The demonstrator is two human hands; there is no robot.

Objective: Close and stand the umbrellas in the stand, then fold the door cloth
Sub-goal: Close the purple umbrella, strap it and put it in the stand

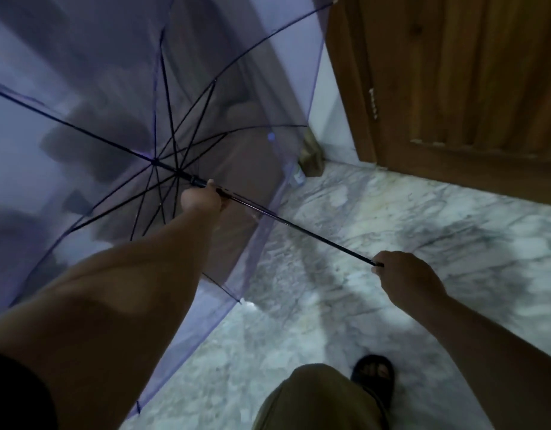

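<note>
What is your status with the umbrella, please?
Left hand gripping shaft near runner; right hand on handle end. Umbrella still fully open. Stand not in view.

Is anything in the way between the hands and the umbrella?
No. Both hands already hold the umbrella: the left hand grips the shaft near the ribs, the right hand holds its end.

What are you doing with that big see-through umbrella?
A person is holding an open, see-through purple umbrella with both hands. The left hand grips the shaft up near the ribs, by the sliding part, and the right hand holds the handle end. The canopy is spread wide, so it is not closed yet. A wooden door stands ahead over a marble floor. No stand or cloth can be seen clearly.
</note>
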